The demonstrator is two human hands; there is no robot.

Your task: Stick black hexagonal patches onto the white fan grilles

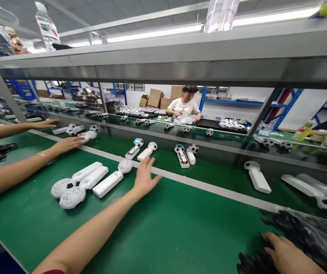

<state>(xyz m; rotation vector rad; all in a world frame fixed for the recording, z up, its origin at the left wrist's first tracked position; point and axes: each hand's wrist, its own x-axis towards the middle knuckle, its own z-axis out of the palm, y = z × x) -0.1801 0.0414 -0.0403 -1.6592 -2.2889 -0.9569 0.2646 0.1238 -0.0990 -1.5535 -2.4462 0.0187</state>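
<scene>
My left hand reaches over the metal strip with its fingers spread, holding nothing. Just beyond its fingertips lies a white-handled device with a ball head in a football pattern. To its left, a similar device with a white mesh ball lies on the green table, beside a few more mesh-headed ones. At the lower right, my right hand touches a heap of thin black pieces; its fingers point down into them, and whether it grips one is hidden.
Devices with exposed insides lie along the green belt behind the metal strip. A co-worker's hands reach in from the left. A plastic bag of black pieces lies right. Overhead runs a metal shelf. Another person sits opposite.
</scene>
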